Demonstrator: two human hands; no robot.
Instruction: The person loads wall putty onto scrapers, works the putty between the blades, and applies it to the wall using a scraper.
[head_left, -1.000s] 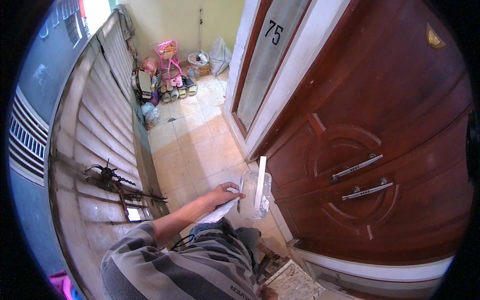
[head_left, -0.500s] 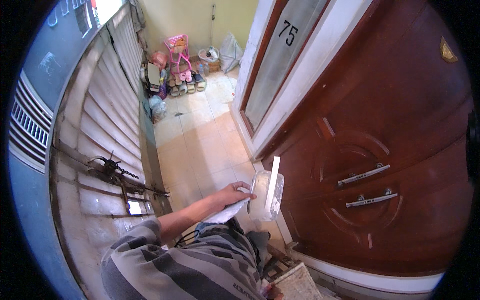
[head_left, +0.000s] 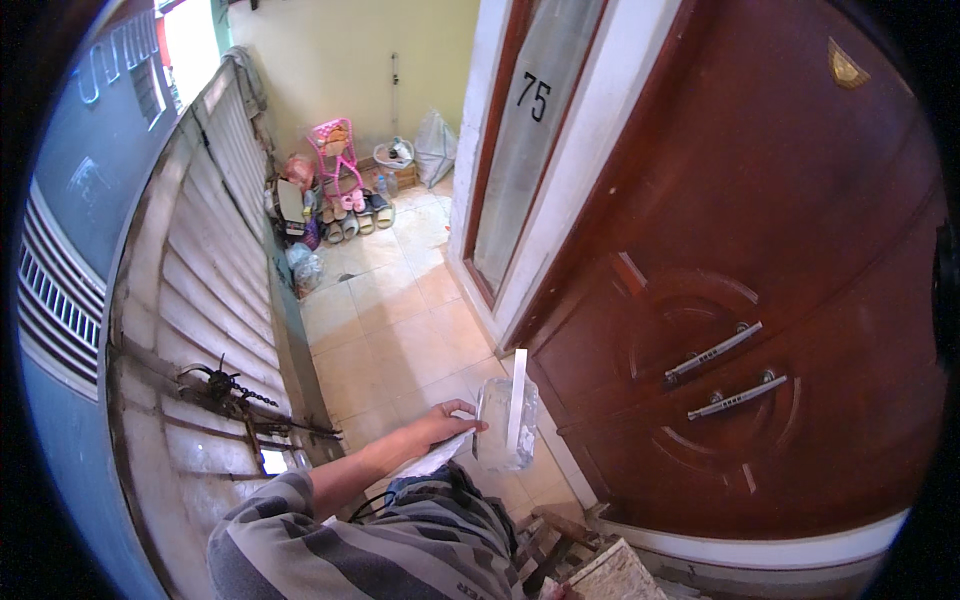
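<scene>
My left hand (head_left: pixel 445 425) is in front of my body, its fingers closed on the near edge of a clear, rounded rectangular plastic container (head_left: pixel 493 450). A flat white strip (head_left: pixel 517 400) runs lengthwise over the container and sticks out past its far end. Beneath the same hand and wrist hangs a thin white sheet (head_left: pixel 435 458), either paper or plastic. Of my right hand (head_left: pixel 556 591) only a small skin-toned patch seems to show at the lower edge, beside a worn wooden board; its fingers are hidden.
A brown double door (head_left: pixel 740 250) with two metal handles stands to the right. A metal gate (head_left: pixel 200 270) with a chain (head_left: pixel 250 393) runs along the left. Sandals (head_left: pixel 365 222), a pink chair (head_left: pixel 338 155) and bags are at the far wall. The worn board (head_left: pixel 615 575) lies low near me.
The view has shifted, so the door, gate and far items sit lower or further left. My left hand keeps its hold on the container, and more of the wooden board shows.
</scene>
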